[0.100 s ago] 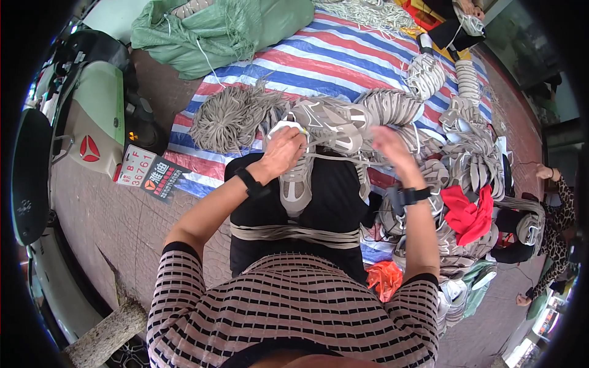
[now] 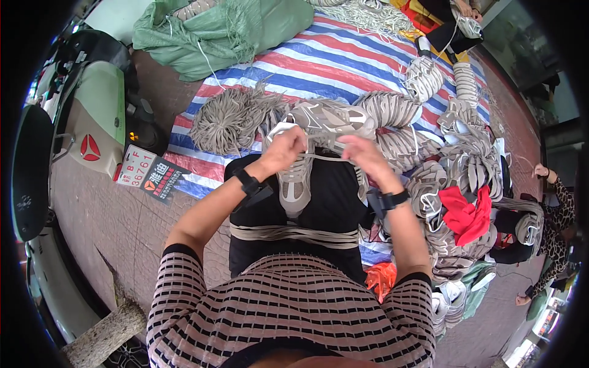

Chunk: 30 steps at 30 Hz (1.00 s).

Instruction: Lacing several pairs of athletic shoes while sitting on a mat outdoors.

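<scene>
A grey-beige sneaker [image 2: 294,189] rests on my black-clad lap, its toe toward me. My left hand [image 2: 285,150] is closed on the upper part of this sneaker, by its white-lined opening and lacing. To the right of it, my right hand [image 2: 367,158] has its fingers bent together around a pale flat shoelace [image 2: 331,158] that runs from the sneaker's eyelets. Its fingertips are slightly blurred. Another sneaker [image 2: 331,116] lies sideways just beyond my hands. Across my thighs lies a bundle of beige laces [image 2: 294,234].
Striped sheeting [image 2: 319,55] covers the ground ahead, with a lace pile [image 2: 227,119], rows of sneaker uppers [image 2: 392,110] and a red cloth [image 2: 466,214]. A green sack [image 2: 227,30] stands far left, a scooter [image 2: 92,116] left. Other people's hands [image 2: 541,170] show at right and far right.
My right hand has moved left, back toward the sneaker and my left hand. The left hand stays at the sneaker's upper part, nearly still.
</scene>
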Tool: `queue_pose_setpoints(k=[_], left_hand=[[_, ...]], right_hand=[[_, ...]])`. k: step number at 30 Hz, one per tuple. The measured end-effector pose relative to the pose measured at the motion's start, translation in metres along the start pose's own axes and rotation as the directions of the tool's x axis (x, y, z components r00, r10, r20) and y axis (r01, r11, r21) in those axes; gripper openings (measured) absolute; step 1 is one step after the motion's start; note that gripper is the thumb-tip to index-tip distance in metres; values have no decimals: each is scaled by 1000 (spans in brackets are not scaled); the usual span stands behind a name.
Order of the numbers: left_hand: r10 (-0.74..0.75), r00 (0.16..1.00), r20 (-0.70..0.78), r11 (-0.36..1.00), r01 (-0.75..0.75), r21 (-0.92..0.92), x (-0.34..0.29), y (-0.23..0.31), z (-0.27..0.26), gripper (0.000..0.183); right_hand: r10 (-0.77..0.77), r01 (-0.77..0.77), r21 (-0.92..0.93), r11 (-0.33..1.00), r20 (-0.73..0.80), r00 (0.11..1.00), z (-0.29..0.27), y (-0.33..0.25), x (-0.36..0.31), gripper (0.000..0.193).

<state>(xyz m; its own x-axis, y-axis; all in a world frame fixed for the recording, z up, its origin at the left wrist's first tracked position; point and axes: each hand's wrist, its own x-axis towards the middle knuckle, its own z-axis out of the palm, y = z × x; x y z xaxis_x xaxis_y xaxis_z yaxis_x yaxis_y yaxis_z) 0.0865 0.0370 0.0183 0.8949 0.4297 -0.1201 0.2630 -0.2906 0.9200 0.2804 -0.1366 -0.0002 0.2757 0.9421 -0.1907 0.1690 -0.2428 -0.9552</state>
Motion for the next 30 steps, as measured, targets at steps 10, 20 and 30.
queue_pose_setpoints(k=[10, 20, 30], left_hand=[[-176, 780, -600, 732, 511, 450, -99, -55, -155, 38], [321, 942, -97, 715, -174, 677, -41, 11, -45, 6], [355, 917, 180, 589, -369, 719, 18, -12, 10, 20]], right_hand=[[-117, 97, -160, 982, -121, 986, 80, 6, 24, 6], [-118, 70, -342, 937, -123, 985, 85, 13, 14, 11], [-169, 136, 383, 913, 53, 984, 70, 28, 33, 16]])
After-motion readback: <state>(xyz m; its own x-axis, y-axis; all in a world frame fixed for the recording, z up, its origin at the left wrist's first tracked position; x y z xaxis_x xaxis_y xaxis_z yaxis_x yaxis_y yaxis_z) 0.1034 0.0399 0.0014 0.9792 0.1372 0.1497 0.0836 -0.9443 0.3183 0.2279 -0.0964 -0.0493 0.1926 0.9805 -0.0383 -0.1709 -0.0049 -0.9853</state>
